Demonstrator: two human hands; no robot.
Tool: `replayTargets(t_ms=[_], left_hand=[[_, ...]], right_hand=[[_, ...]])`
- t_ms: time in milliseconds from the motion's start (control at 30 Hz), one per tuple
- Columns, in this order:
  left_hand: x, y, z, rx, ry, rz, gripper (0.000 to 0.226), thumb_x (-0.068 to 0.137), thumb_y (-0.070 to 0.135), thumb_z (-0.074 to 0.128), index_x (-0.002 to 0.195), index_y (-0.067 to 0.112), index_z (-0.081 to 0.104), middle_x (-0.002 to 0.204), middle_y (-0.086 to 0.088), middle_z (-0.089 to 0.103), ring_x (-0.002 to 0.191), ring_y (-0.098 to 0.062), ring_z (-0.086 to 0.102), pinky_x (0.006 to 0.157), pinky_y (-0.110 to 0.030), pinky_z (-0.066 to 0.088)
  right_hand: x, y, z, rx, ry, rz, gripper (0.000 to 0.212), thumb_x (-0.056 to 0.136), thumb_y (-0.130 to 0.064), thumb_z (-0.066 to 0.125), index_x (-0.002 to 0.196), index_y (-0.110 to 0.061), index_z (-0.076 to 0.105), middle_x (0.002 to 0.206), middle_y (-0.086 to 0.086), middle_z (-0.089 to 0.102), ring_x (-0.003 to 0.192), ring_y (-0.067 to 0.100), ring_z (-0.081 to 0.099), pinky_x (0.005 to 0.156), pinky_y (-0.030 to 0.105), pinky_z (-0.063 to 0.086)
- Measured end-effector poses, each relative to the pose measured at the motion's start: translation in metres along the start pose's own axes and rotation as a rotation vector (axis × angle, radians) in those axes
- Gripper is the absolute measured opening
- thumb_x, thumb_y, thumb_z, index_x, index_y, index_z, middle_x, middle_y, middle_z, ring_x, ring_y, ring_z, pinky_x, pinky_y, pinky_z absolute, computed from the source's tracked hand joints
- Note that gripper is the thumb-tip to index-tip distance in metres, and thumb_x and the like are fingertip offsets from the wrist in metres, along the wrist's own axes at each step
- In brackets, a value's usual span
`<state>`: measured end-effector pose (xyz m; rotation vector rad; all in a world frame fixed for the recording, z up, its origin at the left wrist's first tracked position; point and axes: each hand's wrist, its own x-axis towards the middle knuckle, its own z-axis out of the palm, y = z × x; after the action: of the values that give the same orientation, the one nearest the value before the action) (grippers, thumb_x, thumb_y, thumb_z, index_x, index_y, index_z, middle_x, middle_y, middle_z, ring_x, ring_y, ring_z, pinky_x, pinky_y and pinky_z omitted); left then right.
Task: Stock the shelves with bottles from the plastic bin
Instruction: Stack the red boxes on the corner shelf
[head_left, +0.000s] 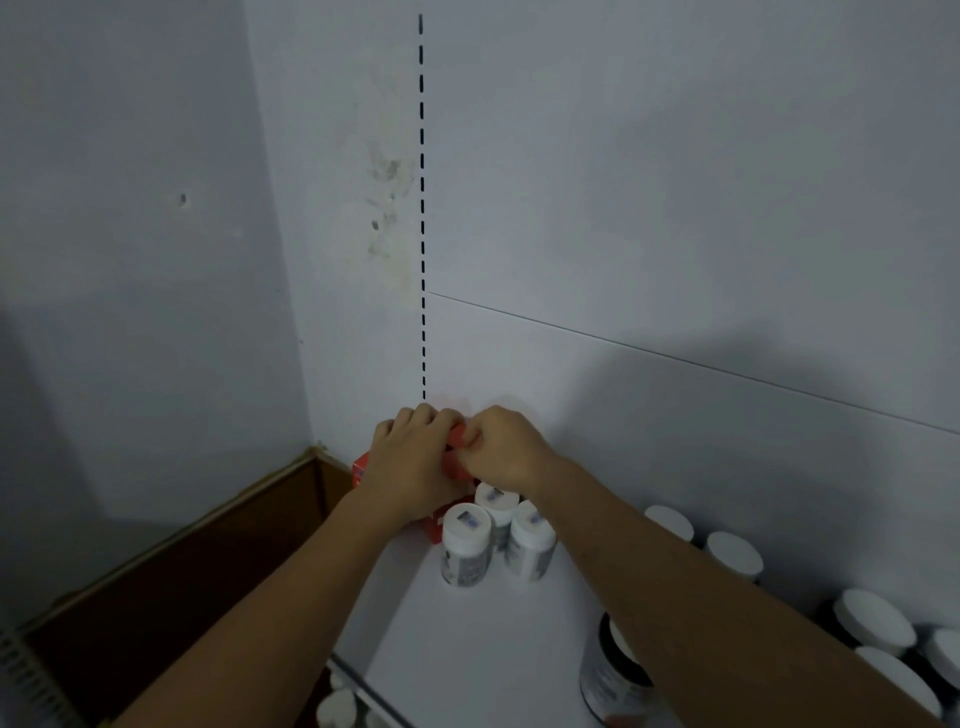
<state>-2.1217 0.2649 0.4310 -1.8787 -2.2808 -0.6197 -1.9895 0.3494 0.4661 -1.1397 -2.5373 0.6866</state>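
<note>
Bottles: three white-capped bottles were recorded upright in a tight cluster on the white shelf, near its back left corner and just in front of the hands.
Left hand: the left hand was laid over a red carton, with the fingers curled over its top and gripping it.
Right hand: the right hand was closed on the same carton from the right, which was pinched between thumb and fingertips.
Edges: a slotted upright was seen running down the wall to the back left corner. A brown cardboard box was noted just beyond the shelf's left edge.
Open room: bare shelf surface was noted between the cluster and a dark jar at the front. The right side was lined with a row of white-lidded jars along the back panel.
Hidden: most of the carton was covered by both hands. Red patches were seen left of the left wrist and below the left palm, and it could not be told whether one carton or several were there. The dark jar was partly covered by the right forearm.
Cut off: the row of jars was cut by the right frame edge. Small white caps on the level below were shown only in part.
Hard to make out: the labels were blurred and could not be read.
</note>
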Motion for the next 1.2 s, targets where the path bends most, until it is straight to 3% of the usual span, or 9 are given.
replayTargets(t_ms=[167, 267, 367, 500, 633, 767, 1000, 1100, 1200], left_hand=[[-0.006, -0.007, -0.014, 0.038, -0.066, 0.027, 0.105, 0.064, 0.069, 0.078, 0.155, 0.038, 0.033, 0.144, 0.006, 0.045, 0.131, -0.022, 0.042, 0.111, -0.043, 0.033], [-0.014, -0.02, -0.028, 0.004, -0.127, 0.002, 0.125, 0.06, 0.067, 0.084, 0.163, 0.036, 0.02, 0.157, 0.004, 0.033, 0.144, -0.024, 0.033, 0.119, -0.045, 0.029], [-0.023, -0.037, -0.039, -0.069, -0.136, -0.094, 0.13, 0.062, 0.06, 0.09, 0.166, 0.034, 0.015, 0.164, 0.002, 0.027, 0.15, -0.026, 0.029, 0.121, -0.05, 0.031], [-0.034, -0.06, -0.039, -0.213, -0.157, -0.215, 0.136, 0.061, 0.059, 0.093, 0.167, 0.034, 0.011, 0.168, 0.0, 0.023, 0.152, -0.029, 0.028, 0.119, -0.054, 0.039], [-0.043, -0.068, -0.031, -0.373, -0.158, -0.261, 0.132, 0.065, 0.053, 0.095, 0.167, 0.033, 0.014, 0.166, -0.002, 0.03, 0.144, -0.027, 0.043, 0.113, -0.048, 0.047], [-0.047, -0.065, -0.024, -0.476, -0.148, -0.257, 0.121, 0.072, 0.042, 0.095, 0.166, 0.031, 0.019, 0.158, -0.002, 0.045, 0.119, -0.015, 0.057, 0.103, -0.035, 0.051], [-0.051, -0.06, -0.018, -0.514, -0.097, -0.262, 0.1, 0.083, 0.026, 0.089, 0.164, 0.023, 0.029, 0.152, -0.002, 0.051, 0.114, -0.01, 0.055, 0.1, -0.028, 0.049], [-0.052, -0.06, -0.014, -0.493, -0.079, -0.245, 0.09, 0.082, 0.024, 0.089, 0.157, 0.023, 0.038, 0.14, 0.003, 0.054, 0.108, -0.009, 0.059, 0.087, -0.02, 0.047], [-0.051, -0.06, -0.01, -0.494, -0.052, -0.238, 0.086, 0.08, 0.026, 0.089, 0.152, 0.026, 0.044, 0.134, 0.004, 0.055, 0.104, -0.008, 0.063, 0.089, -0.026, 0.052]], right_hand=[[-0.008, -0.012, 0.002, -0.099, -0.056, -0.017, 0.028, 0.083, -0.037, 0.071, 0.066, -0.025, 0.052, 0.065, -0.002, 0.057, 0.075, 0.026, 0.066, 0.076, 0.038, 0.056], [-0.009, -0.015, 0.006, -0.068, -0.039, 0.01, 0.03, 0.074, -0.049, 0.078, 0.073, -0.026, 0.058, 0.071, -0.002, 0.064, 0.076, 0.022, 0.069, 0.07, 0.034, 0.055], [-0.009, -0.018, 0.01, -0.064, -0.033, 0.007, 0.029, 0.08, -0.041, 0.075, 0.067, -0.023, 0.057, 0.066, -0.002, 0.061, 0.068, 0.021, 0.064, 0.058, 0.028, 0.043], [-0.009, -0.02, 0.019, -0.122, -0.031, -0.051, 0.019, 0.086, -0.039, 0.071, 0.082, -0.02, 0.066, 0.074, -0.004, 0.064, 0.077, 0.021, 0.068, 0.065, 0.028, 0.047], [-0.009, -0.02, 0.024, -0.202, -0.009, -0.077, 0.032, 0.085, -0.041, 0.078, 0.104, -0.016, 0.071, 0.093, 0.002, 0.072, 0.087, 0.024, 0.071, 0.078, 0.033, 0.057], [-0.011, -0.018, 0.026, -0.193, 0.076, -0.07, 0.028, 0.089, -0.037, 0.078, 0.104, -0.015, 0.069, 0.098, 0.002, 0.071, 0.094, 0.024, 0.069, 0.086, 0.035, 0.056], [-0.011, -0.014, 0.033, -0.145, 0.136, -0.096, 0.027, 0.089, -0.035, 0.079, 0.108, -0.016, 0.076, 0.105, 0.004, 0.072, 0.097, 0.022, 0.069, 0.09, 0.037, 0.057], [-0.011, -0.013, 0.037, -0.137, 0.166, -0.082, 0.037, 0.083, -0.038, 0.086, 0.112, -0.019, 0.073, 0.109, 0.003, 0.064, 0.1, 0.022, 0.065, 0.091, 0.039, 0.057], [-0.01, -0.011, 0.034, -0.182, 0.16, -0.08, 0.049, 0.079, -0.04, 0.089, 0.12, -0.02, 0.071, 0.114, 0.004, 0.066, 0.103, 0.024, 0.066, 0.094, 0.042, 0.056]])
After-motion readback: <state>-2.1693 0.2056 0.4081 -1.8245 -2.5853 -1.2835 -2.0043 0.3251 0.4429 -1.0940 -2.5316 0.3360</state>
